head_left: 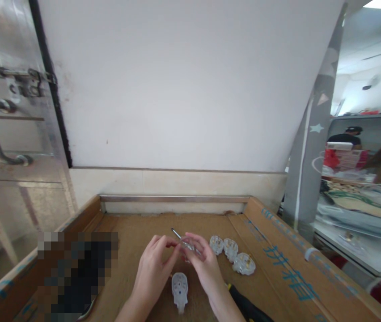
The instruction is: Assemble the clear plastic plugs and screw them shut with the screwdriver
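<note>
Both hands meet over the middle of the cardboard-lined surface. My left hand (155, 264) is closed, thumb and fingertips pinched on something small and clear that I cannot make out. Across from it, my right hand (205, 264) curls around a screwdriver (177, 234) whose metal shaft points up and left; its handle looks clear and is partly hidden by the fingers. Just below the hands lies a translucent white plug piece (179, 288). To the right of my right hand sit three clear plug pieces with brass-coloured pins, one of them the nearest plug piece (244, 264).
A black-and-yellow tool handle (247, 306) lies beside my right forearm. Cardboard walls (277, 250) edge the work surface. A blurred-out dark object (83, 277) is at left. A metal door (9, 134) stands far left; a person (346, 137) is in the right background.
</note>
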The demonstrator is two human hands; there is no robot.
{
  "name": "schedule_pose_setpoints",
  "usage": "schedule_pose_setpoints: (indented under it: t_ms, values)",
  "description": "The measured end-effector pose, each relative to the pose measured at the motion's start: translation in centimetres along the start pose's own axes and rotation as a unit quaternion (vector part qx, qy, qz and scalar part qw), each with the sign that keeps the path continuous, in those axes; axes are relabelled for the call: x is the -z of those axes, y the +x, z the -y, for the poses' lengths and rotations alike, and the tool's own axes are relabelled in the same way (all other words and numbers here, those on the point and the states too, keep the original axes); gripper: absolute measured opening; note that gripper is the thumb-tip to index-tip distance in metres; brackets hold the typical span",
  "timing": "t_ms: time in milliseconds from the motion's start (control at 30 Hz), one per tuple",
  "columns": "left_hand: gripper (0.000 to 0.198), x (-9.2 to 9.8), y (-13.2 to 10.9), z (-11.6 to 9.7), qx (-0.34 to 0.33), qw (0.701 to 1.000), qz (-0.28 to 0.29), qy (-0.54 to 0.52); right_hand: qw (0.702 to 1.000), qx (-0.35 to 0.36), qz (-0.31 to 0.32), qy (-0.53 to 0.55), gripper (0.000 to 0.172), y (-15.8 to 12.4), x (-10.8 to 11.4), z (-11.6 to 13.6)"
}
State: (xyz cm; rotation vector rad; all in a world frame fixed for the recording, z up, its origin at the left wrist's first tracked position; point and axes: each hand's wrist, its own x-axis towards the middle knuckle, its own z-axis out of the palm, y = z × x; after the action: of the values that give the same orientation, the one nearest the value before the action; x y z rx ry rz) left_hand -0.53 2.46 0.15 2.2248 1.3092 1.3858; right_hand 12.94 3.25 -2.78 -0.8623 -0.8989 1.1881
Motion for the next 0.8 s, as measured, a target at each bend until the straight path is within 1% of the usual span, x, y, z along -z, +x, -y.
schedule_pose_setpoints:
  t_ms: [133,300,467,600,667,800]
  values:
    - [0.005,-0.1,-0.1,0.1,-0.016,1.0,-0.026,0.002,1.0,0.017,0.001,-0.014,0.045,-0.2,-0.2,-0.1]
    - [0.008,-0.3,-0.2,0.3,-0.041,0.997,-0.058,0.03,0.999,0.02,0.002,-0.028,0.042,-0.3,-0.1,-0.1]
    - [0.01,-0.3,-0.2,0.6,-0.073,0.993,-0.053,0.074,0.999,0.013,0.029,-0.038,0.037,-0.7,-0.3,0.5]
    - [0.011,-0.1,0.0,0.8,-0.097,0.988,-0.059,0.109,0.999,0.005,0.031,-0.037,0.041,-1.1,-0.7,0.4]
    - [0.011,0.0,0.1,0.9,-0.109,0.986,-0.058,0.114,0.999,-0.004,0.038,-0.037,0.041,-1.3,-0.9,0.2]
    - [0.012,0.0,0.1,1.1,-0.108,0.986,-0.051,0.118,0.997,-0.005,0.065,-0.046,0.036,-1.5,-1.0,0.1]
